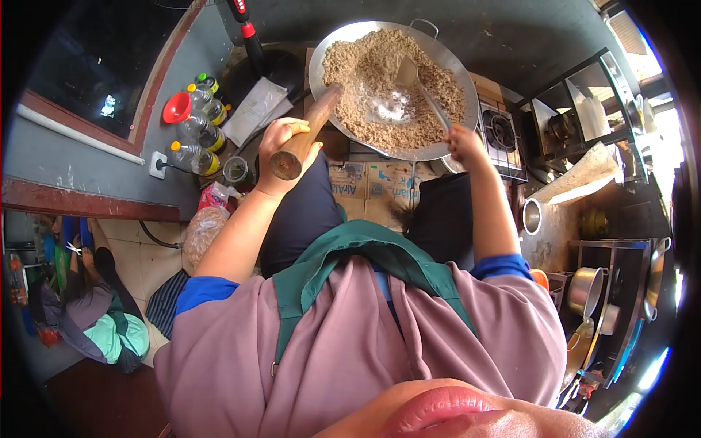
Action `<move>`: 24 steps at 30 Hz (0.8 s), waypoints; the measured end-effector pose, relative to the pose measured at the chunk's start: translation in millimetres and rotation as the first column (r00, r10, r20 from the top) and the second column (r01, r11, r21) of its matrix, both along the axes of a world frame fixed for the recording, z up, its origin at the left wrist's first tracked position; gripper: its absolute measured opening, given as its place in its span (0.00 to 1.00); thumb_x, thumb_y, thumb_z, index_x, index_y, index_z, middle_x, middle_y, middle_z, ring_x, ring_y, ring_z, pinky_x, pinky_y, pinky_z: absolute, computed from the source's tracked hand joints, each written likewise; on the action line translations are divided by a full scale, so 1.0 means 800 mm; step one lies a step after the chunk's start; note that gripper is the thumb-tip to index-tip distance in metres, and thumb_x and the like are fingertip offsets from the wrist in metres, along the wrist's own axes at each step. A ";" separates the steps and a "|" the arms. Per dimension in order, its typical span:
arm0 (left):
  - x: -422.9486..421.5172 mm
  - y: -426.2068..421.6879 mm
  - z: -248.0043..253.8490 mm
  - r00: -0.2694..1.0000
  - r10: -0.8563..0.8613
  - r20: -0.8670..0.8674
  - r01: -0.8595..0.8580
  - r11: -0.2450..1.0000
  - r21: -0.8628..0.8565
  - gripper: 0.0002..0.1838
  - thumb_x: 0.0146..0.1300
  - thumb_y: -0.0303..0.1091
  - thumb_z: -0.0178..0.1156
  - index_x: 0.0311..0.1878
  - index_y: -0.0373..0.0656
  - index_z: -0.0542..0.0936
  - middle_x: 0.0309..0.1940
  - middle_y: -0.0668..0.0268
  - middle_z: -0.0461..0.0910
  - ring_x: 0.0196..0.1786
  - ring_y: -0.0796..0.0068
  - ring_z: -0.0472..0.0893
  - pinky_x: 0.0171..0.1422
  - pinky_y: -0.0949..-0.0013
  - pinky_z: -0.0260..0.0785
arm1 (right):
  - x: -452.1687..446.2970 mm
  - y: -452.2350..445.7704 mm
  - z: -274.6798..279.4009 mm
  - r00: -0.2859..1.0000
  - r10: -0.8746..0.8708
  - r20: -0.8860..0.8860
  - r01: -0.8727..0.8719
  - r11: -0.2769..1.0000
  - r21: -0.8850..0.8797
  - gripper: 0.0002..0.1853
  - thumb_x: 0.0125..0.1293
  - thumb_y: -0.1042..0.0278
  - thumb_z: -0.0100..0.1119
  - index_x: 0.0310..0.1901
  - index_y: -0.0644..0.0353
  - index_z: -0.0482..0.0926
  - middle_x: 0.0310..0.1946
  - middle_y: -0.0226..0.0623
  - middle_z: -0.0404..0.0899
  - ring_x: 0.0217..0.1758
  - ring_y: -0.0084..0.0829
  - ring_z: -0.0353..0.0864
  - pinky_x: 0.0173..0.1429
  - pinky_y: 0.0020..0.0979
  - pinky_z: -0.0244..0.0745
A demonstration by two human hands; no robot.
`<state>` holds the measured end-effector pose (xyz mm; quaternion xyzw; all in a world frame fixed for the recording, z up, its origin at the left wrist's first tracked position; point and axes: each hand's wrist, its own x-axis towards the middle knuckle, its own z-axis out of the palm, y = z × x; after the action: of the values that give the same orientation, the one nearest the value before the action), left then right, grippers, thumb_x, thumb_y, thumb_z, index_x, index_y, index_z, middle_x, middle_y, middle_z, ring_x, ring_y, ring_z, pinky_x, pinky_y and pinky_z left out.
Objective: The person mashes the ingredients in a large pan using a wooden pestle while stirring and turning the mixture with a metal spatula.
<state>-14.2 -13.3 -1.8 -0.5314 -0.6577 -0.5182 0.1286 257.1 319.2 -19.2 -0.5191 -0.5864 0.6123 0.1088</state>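
A large metal wok holds a brown, crumbly food with a whitish patch near its middle. My left hand is wrapped round a thick wooden pestle, whose far end is at the wok's left rim; I cannot tell whether it touches the food. In my right hand, closed on its handle, is a metal spatula. The spatula's blade rests in the food near the wok's middle.
Several bottles and a red funnel line the left wall. A gas stove stands right of the wok, beside a metal rack. Pots are at lower right. Another person is at far left.
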 end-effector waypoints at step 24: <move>-0.003 0.007 0.003 0.999 -0.028 0.015 0.028 1.000 0.004 0.22 0.42 0.26 0.76 0.41 0.45 0.76 0.41 0.64 0.80 0.45 0.59 0.81 0.54 0.62 0.74 | -0.086 0.024 0.003 0.842 0.176 0.511 -0.468 0.708 0.529 0.21 0.58 0.73 0.54 0.54 0.61 0.82 0.36 0.49 0.85 0.39 0.42 0.86 0.46 0.40 0.79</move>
<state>-16.4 -7.6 0.6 -0.5366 -0.6502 -0.5250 0.1172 188.3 338.3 -16.8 -0.4572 -0.8501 0.2589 0.0361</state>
